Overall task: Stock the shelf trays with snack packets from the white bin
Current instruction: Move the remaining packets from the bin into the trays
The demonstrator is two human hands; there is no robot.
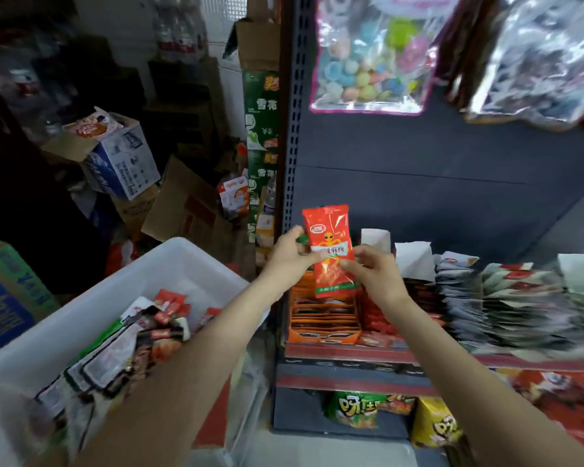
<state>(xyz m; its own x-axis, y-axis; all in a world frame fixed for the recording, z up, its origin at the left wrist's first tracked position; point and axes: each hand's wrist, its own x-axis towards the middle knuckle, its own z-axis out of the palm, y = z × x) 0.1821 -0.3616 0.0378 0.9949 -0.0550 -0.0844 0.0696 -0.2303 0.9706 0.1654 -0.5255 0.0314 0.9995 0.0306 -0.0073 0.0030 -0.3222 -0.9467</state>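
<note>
Both hands hold one orange-red snack packet [329,241] upright above the shelf. My left hand [289,256] pinches its left edge and my right hand [373,269] grips its lower right side. Directly below the packet sits an orange shelf tray [324,335] with matching packets stacked inside. The white bin [92,311] stands at lower left, and my left forearm crosses over it. Several mixed snack packets [142,335] lie in the bin, red, white and black.
Rows of red, white and green packets [506,308] fill the shelf to the right of the orange tray. A dark upright shelf post [292,129] stands behind my left hand. Bagged toys [371,52] hang above. Cardboard boxes [122,163] pile up at the left.
</note>
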